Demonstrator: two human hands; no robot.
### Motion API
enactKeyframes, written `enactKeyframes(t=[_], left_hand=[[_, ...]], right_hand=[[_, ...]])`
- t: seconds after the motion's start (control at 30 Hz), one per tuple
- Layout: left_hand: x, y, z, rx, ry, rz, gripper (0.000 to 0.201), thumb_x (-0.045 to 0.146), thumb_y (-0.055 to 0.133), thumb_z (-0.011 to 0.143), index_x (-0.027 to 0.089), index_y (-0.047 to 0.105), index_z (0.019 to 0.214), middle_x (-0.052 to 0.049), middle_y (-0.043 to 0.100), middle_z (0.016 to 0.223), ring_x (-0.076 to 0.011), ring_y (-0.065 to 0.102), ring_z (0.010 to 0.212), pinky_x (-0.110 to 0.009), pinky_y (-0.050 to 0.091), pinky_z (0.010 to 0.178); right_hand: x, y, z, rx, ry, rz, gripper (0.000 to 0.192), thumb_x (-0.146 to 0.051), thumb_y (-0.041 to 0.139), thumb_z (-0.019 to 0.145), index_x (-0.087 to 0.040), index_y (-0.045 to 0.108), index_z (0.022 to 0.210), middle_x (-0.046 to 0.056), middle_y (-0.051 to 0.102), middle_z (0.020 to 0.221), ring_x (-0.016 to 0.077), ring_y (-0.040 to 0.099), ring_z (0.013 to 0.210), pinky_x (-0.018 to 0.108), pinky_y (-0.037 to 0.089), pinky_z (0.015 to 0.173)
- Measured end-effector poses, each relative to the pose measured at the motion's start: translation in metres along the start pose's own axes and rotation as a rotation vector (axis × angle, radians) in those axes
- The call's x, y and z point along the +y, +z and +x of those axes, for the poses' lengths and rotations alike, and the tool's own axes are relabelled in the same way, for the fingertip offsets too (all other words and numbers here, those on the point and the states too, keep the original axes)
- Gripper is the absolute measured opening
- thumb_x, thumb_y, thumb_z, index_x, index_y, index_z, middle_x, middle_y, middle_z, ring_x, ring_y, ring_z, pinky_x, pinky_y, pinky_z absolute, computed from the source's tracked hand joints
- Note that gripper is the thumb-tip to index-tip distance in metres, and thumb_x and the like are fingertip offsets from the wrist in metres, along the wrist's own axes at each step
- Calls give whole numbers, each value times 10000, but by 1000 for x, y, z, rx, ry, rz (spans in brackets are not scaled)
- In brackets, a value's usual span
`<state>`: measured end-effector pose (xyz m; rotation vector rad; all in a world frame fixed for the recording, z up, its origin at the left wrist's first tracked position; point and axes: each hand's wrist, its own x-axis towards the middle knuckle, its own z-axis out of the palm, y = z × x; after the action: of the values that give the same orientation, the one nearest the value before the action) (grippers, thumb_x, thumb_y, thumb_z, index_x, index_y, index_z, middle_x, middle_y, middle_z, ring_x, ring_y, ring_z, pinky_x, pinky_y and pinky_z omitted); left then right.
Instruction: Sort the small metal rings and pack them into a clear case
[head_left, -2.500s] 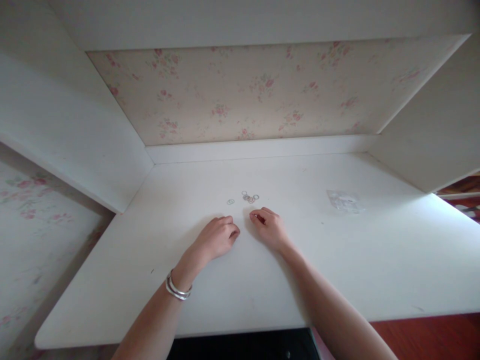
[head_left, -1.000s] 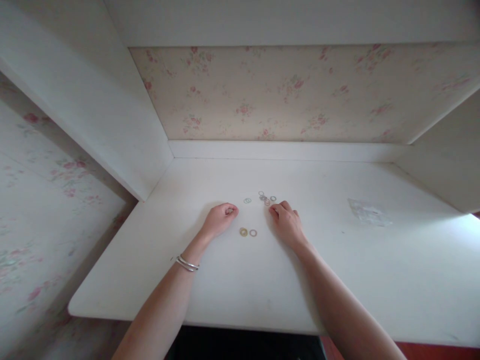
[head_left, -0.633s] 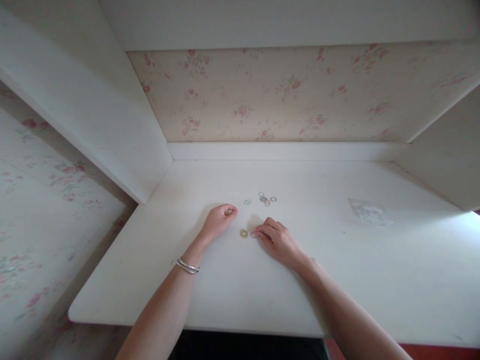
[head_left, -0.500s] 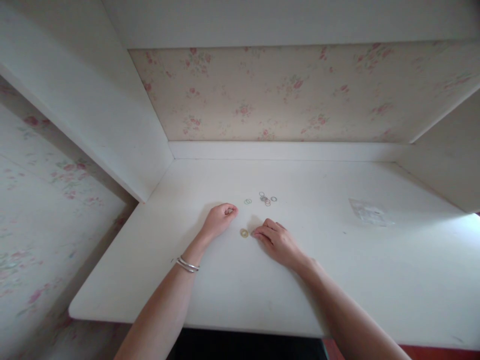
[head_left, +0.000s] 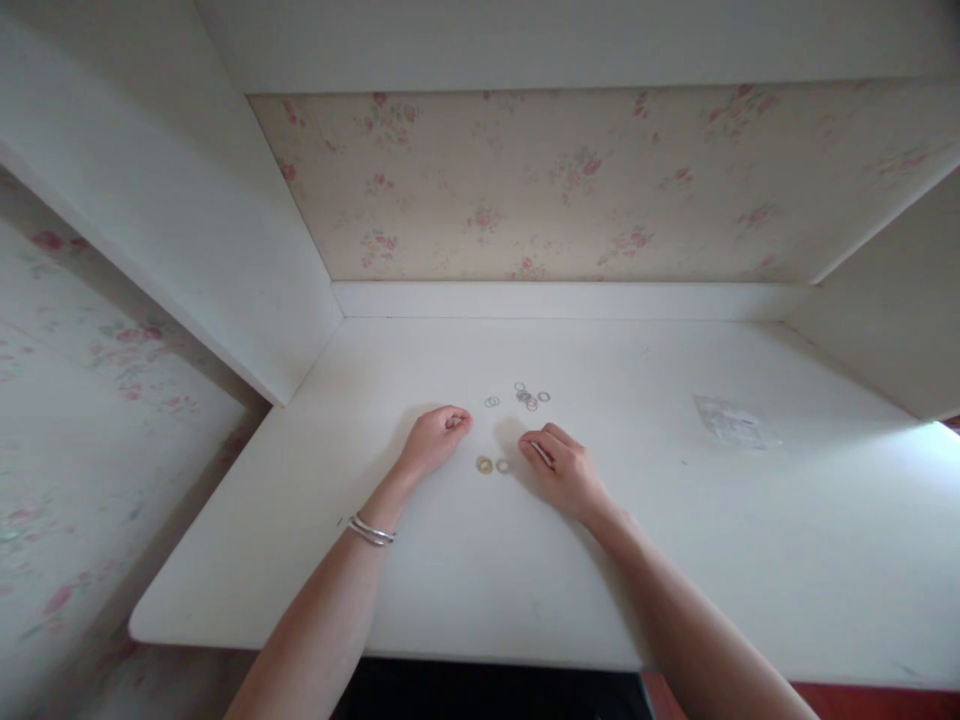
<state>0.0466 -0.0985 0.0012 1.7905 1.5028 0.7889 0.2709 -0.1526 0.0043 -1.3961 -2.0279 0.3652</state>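
Observation:
My left hand (head_left: 435,438) rests on the white desk with its fingers curled closed. Whatever it may hold is hidden inside the fingers. Across from it, my right hand (head_left: 561,468) has its fingers bent together, and no object shows in them. Just left of that hand lies a pale pinkish ring (head_left: 503,466), flat on the desk. Beside this ring are yellowish rings (head_left: 484,465), overlapping. Beyond my hands lie thin greenish rings (head_left: 492,402) and a loose cluster of several grey and reddish rings (head_left: 529,398).
A crumpled clear plastic bag (head_left: 735,422) lies on the right part of the white desk (head_left: 465,590). A white side panel (head_left: 247,240) stands at the left, and a flowered wall (head_left: 487,190) closes off the back. Something black (head_left: 495,690) is below the front edge.
My right hand has let go of the pale ring, which now lies next to the yellowish ones, and has moved slightly away and to the right. My left hand stays put.

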Motion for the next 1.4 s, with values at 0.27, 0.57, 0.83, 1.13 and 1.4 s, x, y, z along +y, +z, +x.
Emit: enactKeyframes(t=[0.27,0.57,0.83,1.13,1.4], left_hand=[[4,0,-1,6,-21,-26,325,443,503,806,185,678,901,-7,674,759,-142,584,663,-233,410,611],[5,1,-3,23,-21,-17,324,446,510,801,185,681,889,0,657,705,-135,564,609,-232,389,566],[3,2,-3,13,-12,-23,309,429,507,808,190,679,900,0,669,744,-136,581,645,-232,406,601],[3,2,-2,7,-12,8,316,436,496,814,192,678,900,5,652,717,-129,562,618,-228,387,571],[3,1,-3,10,5,17,317,438,486,815,197,678,890,12,620,673,-123,516,575,-225,350,540]], right_hand=[[24,1,17,40,276,-305,341,-343,426,898,-257,560,1199,64,591,980,191,544,892,314,350,772],[23,3,17,9,237,-338,274,-351,418,913,-269,630,1065,73,588,959,205,529,885,339,322,747],[28,3,14,-60,160,-289,275,-322,380,940,-226,638,958,69,578,947,183,535,878,318,331,747],[24,2,11,-116,132,-290,270,-290,342,953,-196,595,955,69,565,950,184,556,871,334,325,777],[23,-1,11,-165,184,-278,251,-286,385,935,-213,625,924,58,571,943,172,569,832,337,334,777]])
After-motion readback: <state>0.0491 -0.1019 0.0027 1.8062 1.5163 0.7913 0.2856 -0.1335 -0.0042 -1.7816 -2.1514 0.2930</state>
